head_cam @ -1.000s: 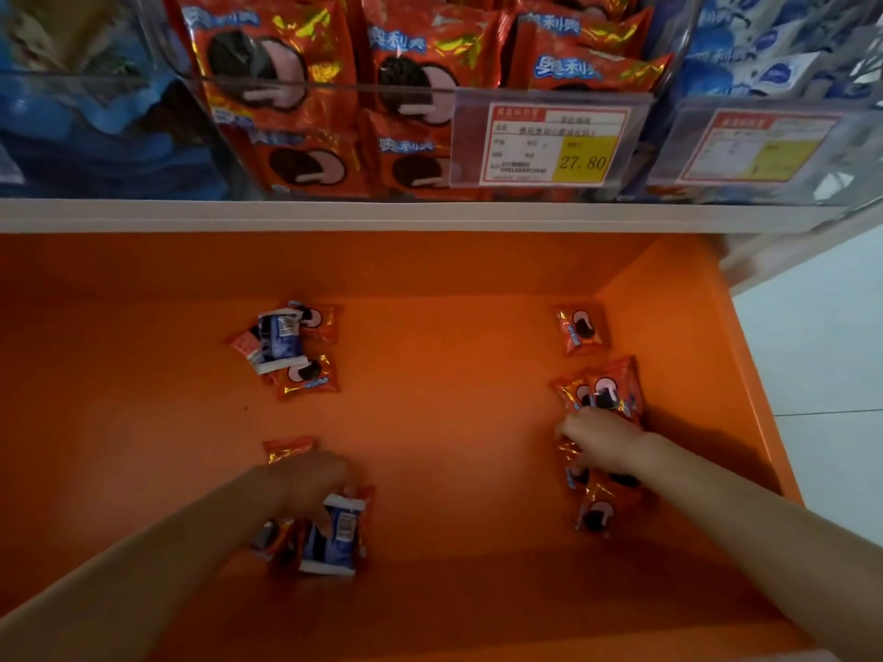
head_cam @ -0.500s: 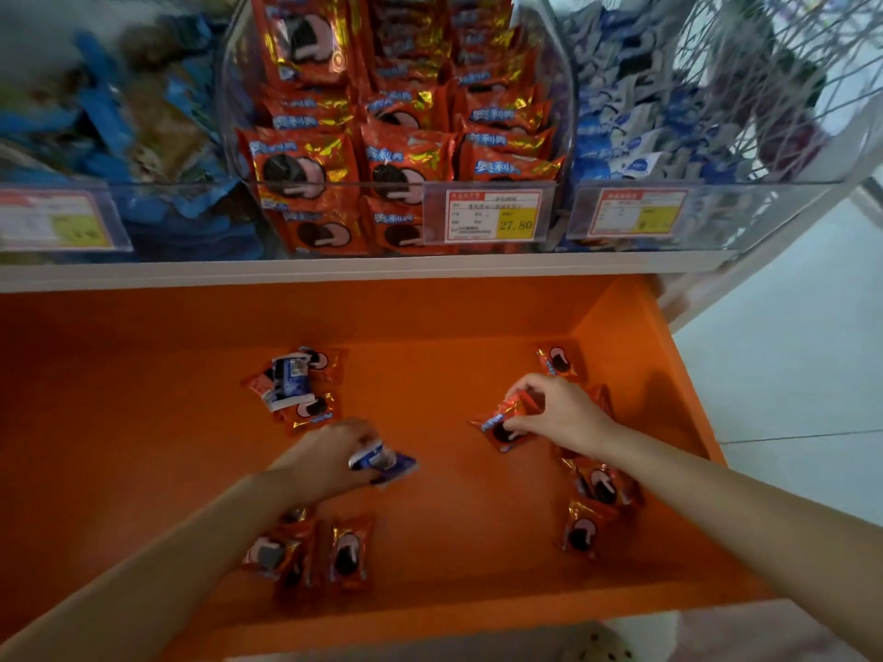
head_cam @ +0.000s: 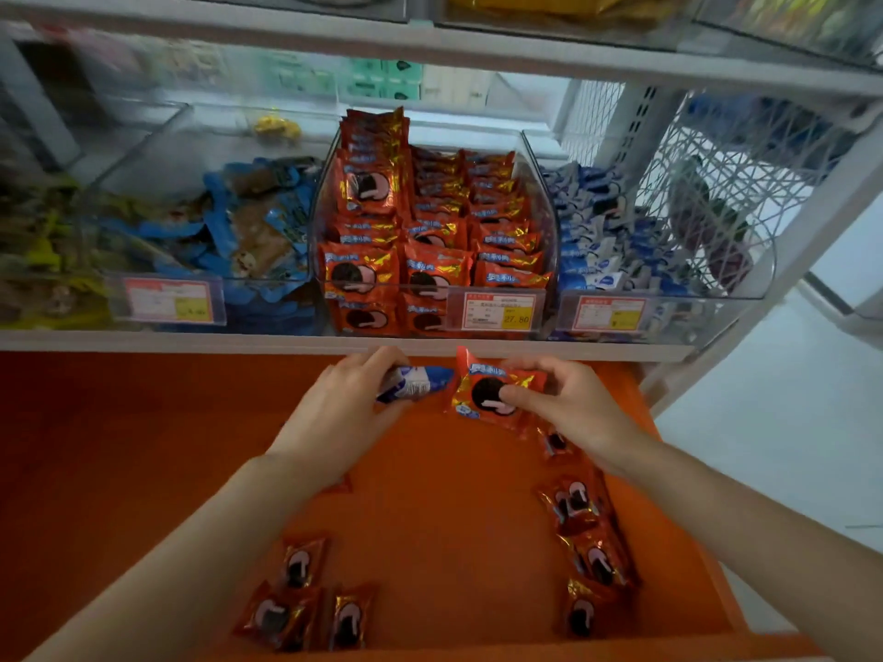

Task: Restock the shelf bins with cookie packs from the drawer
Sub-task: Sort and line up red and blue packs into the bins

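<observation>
Obscured: the left part of the shelf [head_cam: 334, 344] is motion-blurred, and the contents of the left bin [head_cam: 143, 150] read only as blue and yellow wrappers. Of the labels, only the middle price tag [head_cam: 497, 312] is legible, showing 27.80. Both forearms are cut off by the lower frame edge. One red corner [head_cam: 341, 484] peeks out beside the left forearm; the rest is hidden.

Hands: both are raised over the back of the orange drawer [head_cam: 143, 446], just below the shelf edge. The left hand [head_cam: 344, 413] grips a blue-and-white pack [head_cam: 415, 382], fingers curled over its top. The right hand [head_cam: 568, 403] pinches a red pack [head_cam: 487, 389], thumb on its face. The two packs are nearly touching.

Stock: the red pack is glossy, with gold trim, a blue logo and a printed dark sandwich cookie. The middle bin [head_cam: 544, 193] holds matching packs in upright rows; the right bin [head_cam: 764, 260] holds blue-and-white ones. On the drawer floor lie a near-left cluster [head_cam: 301, 599] of three red packs and a right-side column [head_cam: 587, 532] of several.
</observation>
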A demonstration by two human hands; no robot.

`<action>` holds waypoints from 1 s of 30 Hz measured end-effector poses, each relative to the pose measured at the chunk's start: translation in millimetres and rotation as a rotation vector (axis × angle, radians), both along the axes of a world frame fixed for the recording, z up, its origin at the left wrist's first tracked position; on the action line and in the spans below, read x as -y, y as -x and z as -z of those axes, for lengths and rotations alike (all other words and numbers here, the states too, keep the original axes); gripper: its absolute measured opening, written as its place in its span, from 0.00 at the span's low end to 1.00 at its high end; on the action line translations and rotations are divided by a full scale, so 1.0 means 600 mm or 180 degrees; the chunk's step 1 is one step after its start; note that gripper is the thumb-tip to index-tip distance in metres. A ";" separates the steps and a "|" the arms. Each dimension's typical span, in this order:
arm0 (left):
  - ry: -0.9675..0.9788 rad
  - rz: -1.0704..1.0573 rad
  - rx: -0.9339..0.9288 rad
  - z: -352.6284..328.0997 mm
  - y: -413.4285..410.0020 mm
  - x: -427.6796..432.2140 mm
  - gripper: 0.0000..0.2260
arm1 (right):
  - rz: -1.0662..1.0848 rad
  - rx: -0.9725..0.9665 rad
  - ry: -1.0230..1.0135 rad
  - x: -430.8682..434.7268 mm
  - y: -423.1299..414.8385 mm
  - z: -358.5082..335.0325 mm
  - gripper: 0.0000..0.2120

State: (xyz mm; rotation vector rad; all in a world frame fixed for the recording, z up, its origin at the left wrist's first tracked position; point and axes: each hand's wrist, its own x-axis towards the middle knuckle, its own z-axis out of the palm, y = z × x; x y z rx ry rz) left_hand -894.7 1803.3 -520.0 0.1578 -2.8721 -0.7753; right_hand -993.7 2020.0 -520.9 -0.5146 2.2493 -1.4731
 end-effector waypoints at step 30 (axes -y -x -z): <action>-0.0510 -0.1180 -0.0939 -0.070 -0.029 0.130 0.12 | -0.0049 -0.2628 -0.0889 0.348 0.180 -0.115 0.15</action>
